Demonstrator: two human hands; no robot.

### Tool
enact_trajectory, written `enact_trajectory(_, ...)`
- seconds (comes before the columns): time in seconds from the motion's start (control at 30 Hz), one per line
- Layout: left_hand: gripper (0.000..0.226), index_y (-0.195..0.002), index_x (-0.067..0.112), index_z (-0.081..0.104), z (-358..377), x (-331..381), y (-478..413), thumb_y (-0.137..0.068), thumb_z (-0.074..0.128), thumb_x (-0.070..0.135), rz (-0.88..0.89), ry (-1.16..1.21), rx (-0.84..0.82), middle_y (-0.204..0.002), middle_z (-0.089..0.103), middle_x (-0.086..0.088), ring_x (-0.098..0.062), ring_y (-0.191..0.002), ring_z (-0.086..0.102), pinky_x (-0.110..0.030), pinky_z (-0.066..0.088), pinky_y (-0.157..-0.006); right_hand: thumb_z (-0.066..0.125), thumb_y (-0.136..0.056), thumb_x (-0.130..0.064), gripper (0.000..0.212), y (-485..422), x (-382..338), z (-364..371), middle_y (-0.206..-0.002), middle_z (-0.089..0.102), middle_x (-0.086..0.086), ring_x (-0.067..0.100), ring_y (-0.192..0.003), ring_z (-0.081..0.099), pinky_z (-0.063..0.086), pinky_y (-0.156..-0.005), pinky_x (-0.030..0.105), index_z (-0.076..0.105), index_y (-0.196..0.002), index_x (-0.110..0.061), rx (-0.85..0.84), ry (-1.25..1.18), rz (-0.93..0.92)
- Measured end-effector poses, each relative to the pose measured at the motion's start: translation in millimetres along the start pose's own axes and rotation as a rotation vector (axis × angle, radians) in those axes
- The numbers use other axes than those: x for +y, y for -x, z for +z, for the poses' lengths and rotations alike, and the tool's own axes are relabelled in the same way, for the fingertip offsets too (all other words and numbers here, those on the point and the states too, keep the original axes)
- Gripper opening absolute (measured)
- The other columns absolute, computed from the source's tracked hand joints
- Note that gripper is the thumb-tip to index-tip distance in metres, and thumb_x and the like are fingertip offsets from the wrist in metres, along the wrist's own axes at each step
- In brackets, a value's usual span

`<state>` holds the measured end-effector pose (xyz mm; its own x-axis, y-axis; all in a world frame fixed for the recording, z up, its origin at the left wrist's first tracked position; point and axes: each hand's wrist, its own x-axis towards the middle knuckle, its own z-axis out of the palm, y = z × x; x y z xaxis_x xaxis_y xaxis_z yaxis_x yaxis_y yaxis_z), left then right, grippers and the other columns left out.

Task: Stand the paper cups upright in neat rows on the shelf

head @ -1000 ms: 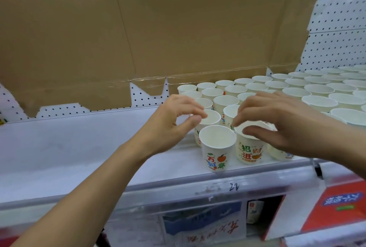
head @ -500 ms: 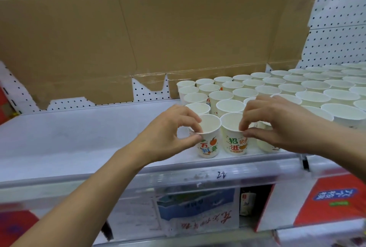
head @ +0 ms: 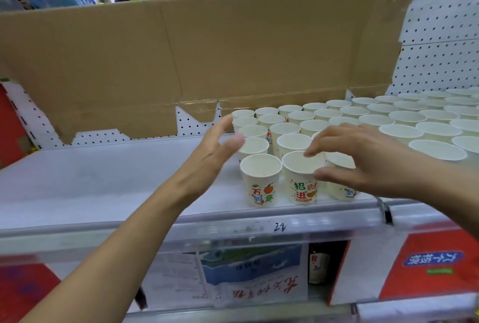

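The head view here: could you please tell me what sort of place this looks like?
Probably a shop: a shelf backed by pegboard, with a label rail along its front, paper cups in rows, and boxed goods below.

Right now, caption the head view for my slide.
Left hand open, right hand curled over front paper cups standing upright in rows on the shelf.

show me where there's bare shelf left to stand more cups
The shelf is bare left of the leftmost front cup, from the cardboard at the back to the front rail. The left hand hovers over its right edge. Right of that, cups stand packed rim to rim.
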<state>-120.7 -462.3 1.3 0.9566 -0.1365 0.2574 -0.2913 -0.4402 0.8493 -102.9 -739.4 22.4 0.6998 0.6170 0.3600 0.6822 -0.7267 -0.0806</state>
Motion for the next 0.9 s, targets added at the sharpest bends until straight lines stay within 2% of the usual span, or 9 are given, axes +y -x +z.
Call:
enact_trajectory(0.07, 0.097, -0.149, 0.047, 0.014, 10.4, -7.0, -5.1, -0.066, 0.031, 0.093, -0.103, 0.125, 0.042, -0.152, 0.016, 0.030, 0.001, -0.141, 0.020, -0.037, 0.015, -0.119, 0.053, -0.082, -0.060, 0.042, 0.1, 1.4, -0.5, -0.124, 0.054, -0.021, 0.002, -0.114, 0.046, 0.035, -0.095, 0.028, 0.058, -0.120, -0.043, -0.017, -0.007, 0.031)
enact_trajectory(0.13, 0.105, -0.148, 0.050, 0.010, 23.3, -15.3, -9.6, -0.057, 0.022, 0.100, -0.194, 0.203, 0.029, -0.158, 0.010, 0.023, -0.005, -0.144, 0.018, -0.045, 0.010, -0.121, 0.048, -0.081, -0.062, 0.046, 0.6, 2.1, -0.5, -0.127, 0.052, -0.022, 0.001, -0.114, 0.045, 0.033, -0.093, 0.024, 0.056, -0.123, -0.044, -0.040, -0.015, 0.052)
enact_trajectory(0.3, 0.096, -0.150, 0.037, 0.026, 43.9, -15.9, -13.1, -0.072, 0.010, 0.090, -0.216, 0.296, -0.057, -0.154, 0.033, 0.016, -0.010, -0.142, 0.029, -0.043, 0.015, -0.121, 0.040, -0.077, -0.070, 0.055, 3.3, 4.0, 0.4, -0.127, 0.052, -0.023, 0.001, -0.115, 0.045, 0.034, -0.094, 0.024, 0.054, -0.124, -0.045, -0.062, -0.039, 0.065)
enact_trajectory(0.43, 0.098, -0.153, 0.039, 0.014, 44.3, -16.0, -14.2, -0.069, 0.011, 0.088, -0.248, 0.293, 0.001, -0.160, 0.018, 0.012, -0.011, -0.145, 0.022, -0.046, 0.011, -0.121, 0.038, -0.075, -0.072, 0.060, 6.1, 3.1, -2.5, -0.128, 0.051, -0.023, 0.000, -0.116, 0.045, 0.036, -0.097, 0.025, 0.053, -0.126, -0.044, -0.055, -0.050, 0.068)
enact_trajectory(0.53, 0.086, -0.152, 0.040, 0.001, 35.8, -12.9, -18.6, -0.077, 0.008, 0.082, -0.239, 0.330, 0.069, -0.161, 0.006, 0.012, -0.010, -0.147, 0.014, -0.040, 0.012, -0.122, 0.038, -0.075, -0.072, 0.060, 4.8, 1.9, -4.5, -0.128, 0.050, -0.024, -0.001, -0.116, 0.044, 0.035, -0.098, 0.025, 0.052, -0.127, -0.045, -0.066, -0.063, 0.076)
enact_trajectory(0.63, 0.086, -0.155, 0.031, 0.002, 21.8, -9.8, -34.1, -0.084, 0.008, 0.079, -0.228, 0.369, 0.079, -0.162, 0.007, 0.011, -0.005, -0.147, 0.013, -0.033, 0.016, -0.120, 0.036, -0.077, -0.069, 0.055, -6.2, 5.1, -7.4, -0.127, 0.048, -0.026, -0.004, -0.114, 0.043, 0.036, -0.096, 0.024, 0.052, -0.125, -0.047, -0.069, -0.097, 0.085)
enact_trajectory(0.73, 0.088, -0.155, 0.029, 0.005, 11.3, -9.8, -52.5, -0.084, 0.008, 0.080, -0.233, 0.384, 0.080, -0.161, 0.009, 0.010, -0.007, -0.146, 0.015, -0.031, 0.019, -0.118, 0.039, -0.089, -0.055, 0.039, -23.3, 11.6, -8.8, -0.127, 0.050, -0.026, -0.003, -0.118, 0.044, 0.036, -0.101, 0.027, 0.054, -0.124, -0.045, -0.054, -0.127, 0.103)
enact_trajectory(0.8, 0.086, -0.155, 0.032, 0.010, 12.6, -11.5, -53.0, -0.084, 0.008, 0.080, -0.226, 0.360, 0.068, -0.160, 0.013, 0.014, -0.006, -0.145, 0.017, -0.034, 0.017, -0.119, 0.041, -0.093, -0.048, 0.034, -29.4, 16.7, -7.8, -0.127, 0.052, -0.024, 0.000, -0.120, 0.046, 0.037, -0.104, 0.031, 0.055, -0.123, -0.044, -0.064, -0.121, 0.127)
enact_trajectory(0.9, 0.090, -0.149, 0.046, 0.021, 23.5, -15.5, -36.9, -0.072, 0.015, 0.092, -0.178, 0.254, 0.012, -0.155, 0.020, 0.026, 0.003, -0.140, 0.023, -0.037, 0.014, -0.120, 0.040, -0.084, -0.060, 0.041, -24.1, 22.2, -8.0, -0.121, 0.055, -0.026, -0.002, -0.114, 0.050, 0.041, -0.100, 0.031, 0.060, -0.117, -0.045, -0.054, -0.148, 0.183)
